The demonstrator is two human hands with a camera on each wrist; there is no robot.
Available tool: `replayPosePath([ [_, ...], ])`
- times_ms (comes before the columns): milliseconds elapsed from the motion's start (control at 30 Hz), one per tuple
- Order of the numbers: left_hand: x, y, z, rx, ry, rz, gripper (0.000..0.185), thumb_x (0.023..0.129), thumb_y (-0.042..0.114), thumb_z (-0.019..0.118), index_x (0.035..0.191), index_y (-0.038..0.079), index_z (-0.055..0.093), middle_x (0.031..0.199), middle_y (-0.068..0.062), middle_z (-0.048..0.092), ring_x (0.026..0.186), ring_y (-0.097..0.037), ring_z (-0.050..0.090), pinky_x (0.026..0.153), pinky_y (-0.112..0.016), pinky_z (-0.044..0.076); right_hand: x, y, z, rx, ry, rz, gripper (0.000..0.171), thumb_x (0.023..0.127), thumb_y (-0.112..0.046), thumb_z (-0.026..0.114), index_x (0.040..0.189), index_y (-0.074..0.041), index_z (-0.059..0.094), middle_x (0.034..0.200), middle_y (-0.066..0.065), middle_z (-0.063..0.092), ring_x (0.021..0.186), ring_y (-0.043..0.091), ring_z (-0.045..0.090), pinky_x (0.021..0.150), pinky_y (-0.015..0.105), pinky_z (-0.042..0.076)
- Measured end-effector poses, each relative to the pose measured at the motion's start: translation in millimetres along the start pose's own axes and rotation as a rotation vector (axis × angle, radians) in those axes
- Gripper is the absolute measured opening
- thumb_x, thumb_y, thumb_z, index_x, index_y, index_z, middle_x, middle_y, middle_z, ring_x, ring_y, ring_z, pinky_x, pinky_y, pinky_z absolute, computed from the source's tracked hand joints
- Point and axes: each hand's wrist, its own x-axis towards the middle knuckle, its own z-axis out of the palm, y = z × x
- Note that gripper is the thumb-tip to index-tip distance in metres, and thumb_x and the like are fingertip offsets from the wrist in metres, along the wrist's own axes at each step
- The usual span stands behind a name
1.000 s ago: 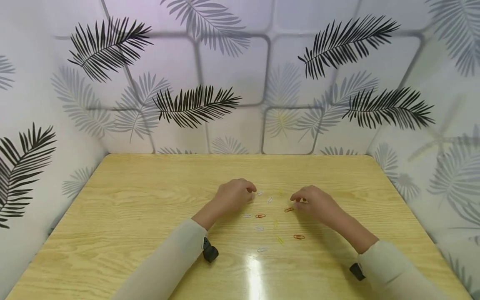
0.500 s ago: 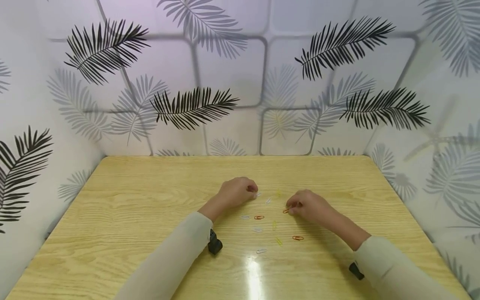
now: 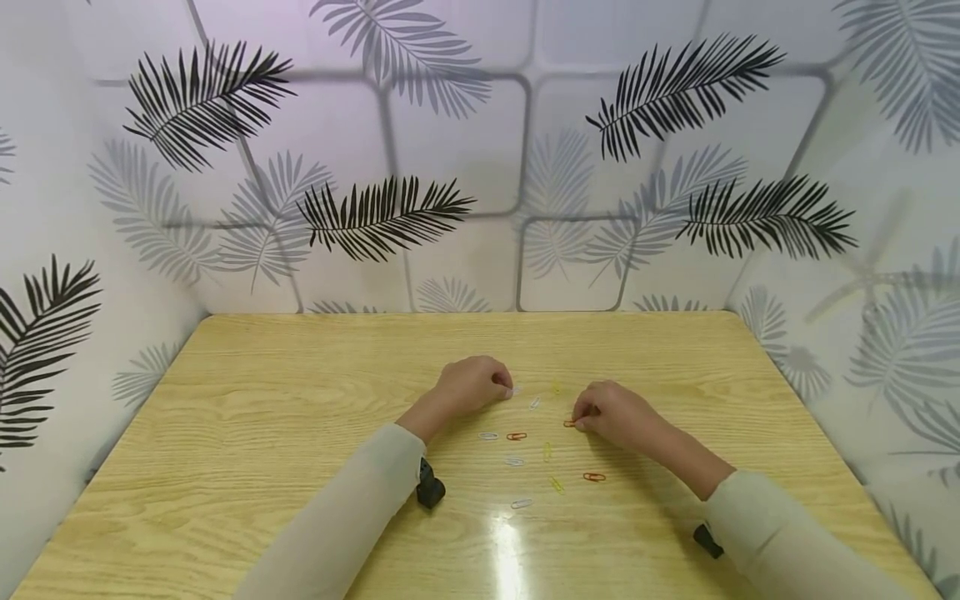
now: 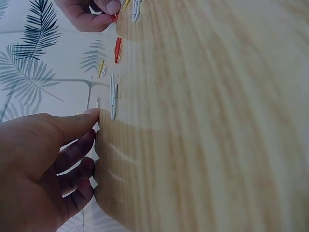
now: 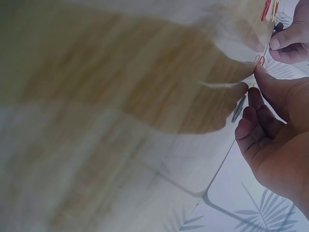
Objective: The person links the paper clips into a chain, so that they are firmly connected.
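My left hand [image 3: 472,386] is lowered to the table, its thumb and index finger pinching the end of a white paper clip [image 4: 98,102]. To the right, my right hand [image 3: 618,414] pinches a red paper clip [image 3: 569,423] between thumb and index fingertip; the other fingers curl inward in the right wrist view. Between the hands lie another white paper clip [image 3: 535,402] and a yellow paper clip [image 3: 557,388]. Closer to me are a red paper clip [image 3: 517,436] and a white paper clip [image 3: 488,436]. The fingertips partly hide both pinched clips.
More paper clips are scattered nearer me: a white clip [image 3: 514,461], a yellow clip [image 3: 547,452], another yellow clip [image 3: 557,484], a red clip [image 3: 594,477] and a white clip [image 3: 521,503]. The wooden table [image 3: 315,358] ends at a leaf-patterned wall [image 3: 465,258].
My right hand has come left and down onto the red paper clip, its fingers closing on it. The left hand's fingertips have closed at the white clip. The view has shifted slightly.
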Motion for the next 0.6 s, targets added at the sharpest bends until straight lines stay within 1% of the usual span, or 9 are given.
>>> replayPosePath([
  [200,-2.6,1.9,-2.5,-0.017,-0.020,-0.003,0.010,0.096,0.033,0.069,0.092,0.026,0.074,0.094,0.010,0.071,0.086,-0.012,0.060,0.090,-0.046,0.044,1.1,1.1,3.3,0.010,-0.014,0.024,0.006,0.091,-0.013,0.076,0.086,-0.015,0.073,0.088,-0.004,0.067,0.081,0.011,0.058,0.070,0.031,0.051],
  [467,-1.1,0.6,-3.3,-0.029,-0.052,0.011,0.011,0.096,0.032,0.068,0.089,0.025,0.073,0.085,0.012,0.067,0.080,-0.013,0.058,0.084,-0.041,0.044,0.5,1.4,2.7,0.045,-0.038,0.035,0.006,0.095,-0.014,0.070,0.090,-0.011,0.071,0.090,-0.002,0.067,0.079,0.010,0.056,0.068,0.029,0.049],
  [600,-2.6,-2.9,-4.7,-0.085,-0.058,0.014,0.011,0.095,0.032,0.067,0.090,0.025,0.073,0.087,0.011,0.067,0.079,-0.012,0.058,0.083,-0.039,0.043,1.6,-2.1,-0.1,0.093,-0.027,0.038,0.006,0.098,-0.013,0.067,0.093,-0.012,0.069,0.088,-0.002,0.065,0.074,0.011,0.054,0.065,0.027,0.046],
])
